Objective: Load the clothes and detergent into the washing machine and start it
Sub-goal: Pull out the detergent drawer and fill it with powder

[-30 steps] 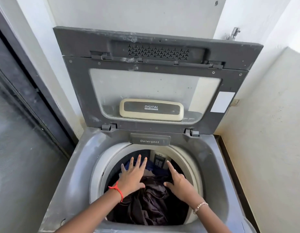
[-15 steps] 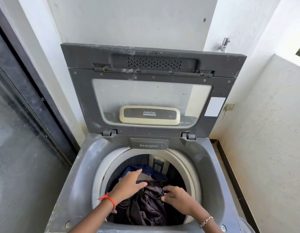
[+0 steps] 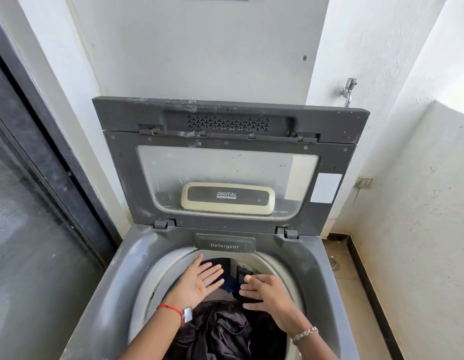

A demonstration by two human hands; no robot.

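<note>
Clothes (image 3: 220,331) sit in the washing machine (image 3: 312,268) drum, lower centre of frame. Our left hand (image 3: 199,283) and right hand (image 3: 267,294) are over them, fingers spread and holding nothing. We judge loading done. Next comes the Detergent drawer (image 3: 225,244) just above; no detergent is visible.

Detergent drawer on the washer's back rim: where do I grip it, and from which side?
Probably hook fingertips under the lower edge of the detergent drawer, coming up from inside the drum and pulling toward you. Its face is flat with no handle, and that edge overhangs the opening.
</note>
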